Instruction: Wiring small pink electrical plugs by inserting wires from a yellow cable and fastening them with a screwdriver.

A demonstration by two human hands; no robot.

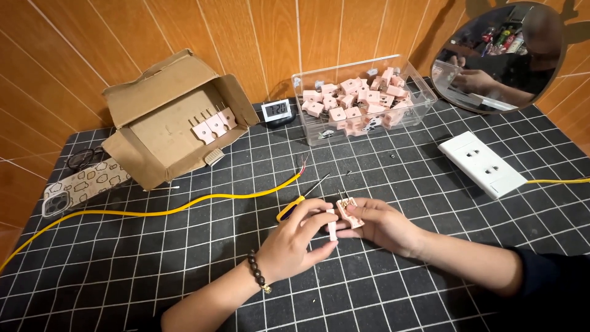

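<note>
- We're holding 2 pink plug halves at the middle of the table point(430, 270), hands close together, fingertips nearly touching.
- Left hand point(299, 237) is pinching the plain pink cover piece point(332, 225), held upright.
- Right hand point(381, 222) is gripping the pink plug half with metal prongs point(350, 211), prongs pointing away from us.
- Yellow-handled screwdriver point(299, 201) is lying just behind the left hand, touching or nearly so.
- Yellow cable point(184, 211) is running left across the grid mat.
- Clear bin of pink plug parts point(362, 101) is sitting at the back; cardboard box point(175, 117) with 3 plugs at back left.
- White socket strip point(482, 163) is lying to the right, well apart.
</note>
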